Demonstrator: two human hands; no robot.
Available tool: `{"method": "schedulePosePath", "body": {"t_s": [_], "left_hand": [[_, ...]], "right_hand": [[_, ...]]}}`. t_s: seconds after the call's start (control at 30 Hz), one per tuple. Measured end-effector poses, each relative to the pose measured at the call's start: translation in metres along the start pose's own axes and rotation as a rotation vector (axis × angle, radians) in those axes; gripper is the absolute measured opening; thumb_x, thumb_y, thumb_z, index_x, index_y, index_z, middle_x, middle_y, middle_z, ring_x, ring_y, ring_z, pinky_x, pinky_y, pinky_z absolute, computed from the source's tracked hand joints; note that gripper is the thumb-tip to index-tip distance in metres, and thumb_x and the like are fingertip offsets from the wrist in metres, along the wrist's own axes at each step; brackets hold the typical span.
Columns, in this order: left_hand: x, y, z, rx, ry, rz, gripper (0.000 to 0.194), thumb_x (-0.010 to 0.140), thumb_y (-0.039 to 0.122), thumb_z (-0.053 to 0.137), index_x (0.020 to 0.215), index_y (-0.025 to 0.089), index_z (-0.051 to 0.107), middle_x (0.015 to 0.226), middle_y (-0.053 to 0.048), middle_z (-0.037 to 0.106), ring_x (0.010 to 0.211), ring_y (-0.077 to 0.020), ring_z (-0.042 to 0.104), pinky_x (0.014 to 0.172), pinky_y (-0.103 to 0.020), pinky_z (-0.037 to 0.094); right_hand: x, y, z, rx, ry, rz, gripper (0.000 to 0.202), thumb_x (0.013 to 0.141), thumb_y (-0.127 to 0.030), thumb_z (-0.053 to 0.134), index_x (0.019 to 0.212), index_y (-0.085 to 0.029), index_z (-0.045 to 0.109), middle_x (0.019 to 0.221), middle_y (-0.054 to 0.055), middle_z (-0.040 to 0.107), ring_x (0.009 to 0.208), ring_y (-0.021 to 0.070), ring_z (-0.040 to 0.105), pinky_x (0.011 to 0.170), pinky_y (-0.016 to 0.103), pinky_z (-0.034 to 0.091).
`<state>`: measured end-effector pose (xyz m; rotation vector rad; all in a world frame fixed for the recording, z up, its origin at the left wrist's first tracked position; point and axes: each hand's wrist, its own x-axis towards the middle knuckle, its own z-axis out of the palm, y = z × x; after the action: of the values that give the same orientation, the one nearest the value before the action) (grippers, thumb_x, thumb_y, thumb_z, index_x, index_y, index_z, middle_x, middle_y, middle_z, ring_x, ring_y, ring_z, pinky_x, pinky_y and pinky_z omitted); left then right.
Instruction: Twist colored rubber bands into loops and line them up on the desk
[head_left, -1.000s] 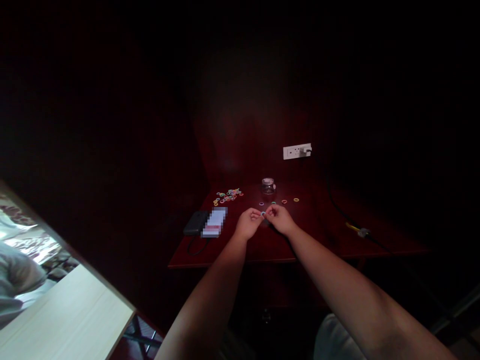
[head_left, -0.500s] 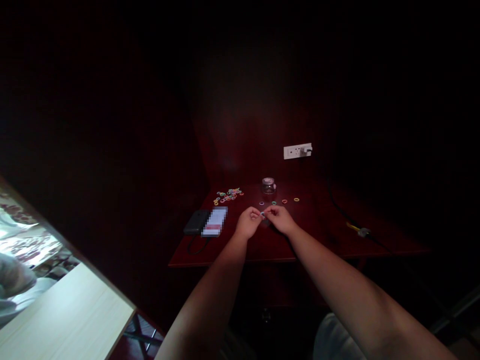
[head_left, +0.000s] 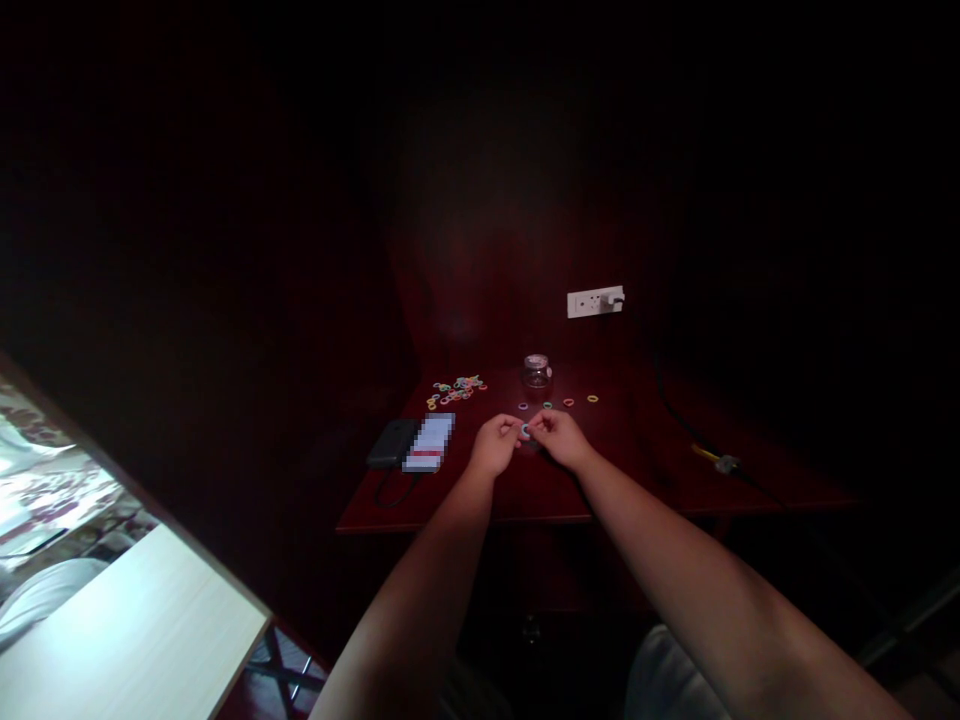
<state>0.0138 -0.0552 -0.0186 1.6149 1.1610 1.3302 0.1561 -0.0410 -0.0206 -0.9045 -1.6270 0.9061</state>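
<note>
My left hand and my right hand meet above the dark red table, both pinching a small light blue ring between their fingertips. Just beyond them lies a row of separate rings: a purple one, a green one, a red one and a yellow one. A clear jar stands behind the row. To the left of the jar is a loose pile of several coloured rings.
A phone with a blurred screen lies left of my hands, beside a black case-like object with a cable. A white socket is on the back wall. Another cable with a yellow part lies at right. A pale tabletop stands lower left.
The light blue ring shows more fully between my fingertips, which have shifted slightly. At the far left, the rounded shape above the pale tabletop has gone from view.
</note>
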Motion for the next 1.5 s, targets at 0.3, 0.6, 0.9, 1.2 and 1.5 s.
{"method": "schedulePosePath", "body": {"t_s": [0.3,0.6,0.9,1.2,1.5], "left_hand": [[-0.0016,-0.0014,-0.0010,0.018,-0.037,0.013,0.010,0.072,0.020,0.057,0.077,0.012,0.058,0.067,-0.005,0.065,0.054,-0.0090,0.056,0.051,-0.019,0.041],[-0.0039,0.0010,-0.0003,0.007,-0.049,0.020,0.014,0.065,0.018,0.063,0.077,0.012,0.059,0.066,-0.004,0.064,0.057,-0.0096,0.057,0.054,-0.019,0.042],[-0.0016,0.0041,-0.0004,-0.031,-0.044,0.007,0.016,0.078,0.019,0.049,0.083,0.011,0.062,0.070,-0.005,0.065,0.058,-0.0088,0.058,0.056,-0.020,0.046],[-0.0037,0.0011,0.0008,-0.032,-0.104,0.020,0.018,0.070,0.018,0.061,0.086,0.010,0.064,0.075,-0.008,0.067,0.065,-0.0115,0.060,0.062,-0.022,0.046],[-0.0037,0.0049,0.0003,-0.026,-0.090,0.018,0.014,0.071,0.012,0.056,0.082,0.010,0.064,0.073,-0.007,0.067,0.062,-0.0097,0.058,0.061,-0.021,0.045]], "right_hand": [[-0.0010,-0.0014,0.0002,-0.022,0.013,-0.009,0.018,0.064,-0.032,0.060,0.063,-0.016,0.053,0.055,0.000,0.057,0.048,0.0096,0.045,0.047,0.022,0.035],[0.0009,0.0030,0.0007,-0.004,0.032,-0.019,0.019,0.064,-0.032,0.061,0.063,-0.017,0.049,0.053,-0.002,0.052,0.046,0.0085,0.042,0.045,0.021,0.032],[0.0003,0.0017,-0.0001,-0.027,0.069,-0.019,0.020,0.062,-0.032,0.062,0.060,-0.019,0.046,0.049,-0.005,0.044,0.044,0.0089,0.037,0.044,0.021,0.028],[-0.0003,-0.0001,-0.0013,-0.058,0.068,-0.028,0.019,0.063,-0.031,0.059,0.060,-0.019,0.045,0.048,-0.005,0.042,0.044,0.0093,0.035,0.044,0.021,0.027],[0.0012,0.0025,-0.0012,-0.080,0.076,-0.059,0.020,0.065,-0.032,0.060,0.060,-0.019,0.045,0.051,-0.003,0.044,0.048,0.0102,0.038,0.046,0.022,0.029]]}}
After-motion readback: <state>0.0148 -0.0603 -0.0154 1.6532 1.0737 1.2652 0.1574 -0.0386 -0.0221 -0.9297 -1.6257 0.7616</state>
